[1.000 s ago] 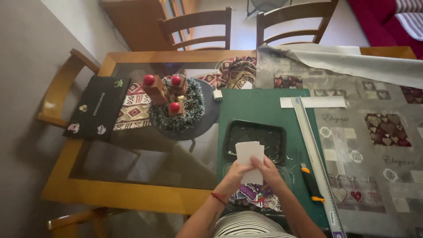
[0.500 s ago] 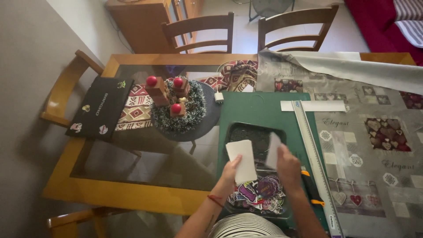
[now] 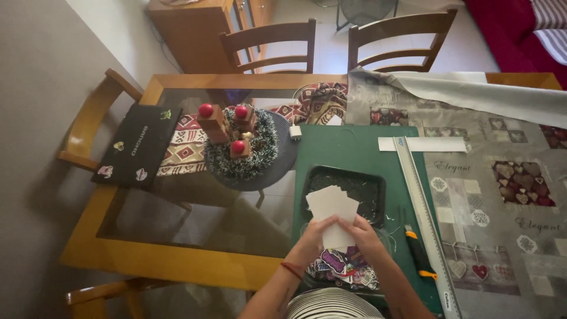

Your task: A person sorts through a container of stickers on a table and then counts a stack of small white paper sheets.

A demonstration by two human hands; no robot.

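Holding a fanned stack of white cards (image 3: 332,212) between them, both hands are meeting over the near edge of the green mat (image 3: 348,153). The left hand (image 3: 312,239) is curling around the stack's lower left side, fingers closed on it; the right hand (image 3: 366,236) is gripping the lower right side the same way, thumb on top. The cards are hanging above the front rim of a black tray (image 3: 371,183), which is lying on the mat, and their top edges are spreading apart slightly. A red string is circling the left wrist.

Just right of the right hand a cutter (image 3: 420,255) with a black and yellow handle is lying on the mat, beside a long metal ruler (image 3: 422,204) that is running along the mat's right edge. A white paper strip (image 3: 431,144) is lying across the ruler's far end. Left of the mat, on the glass table (image 3: 177,218), a wreath (image 3: 241,150) with red candles is sitting near a black laptop (image 3: 140,145). A patterned grey cloth (image 3: 508,177) is covering the table's right part.
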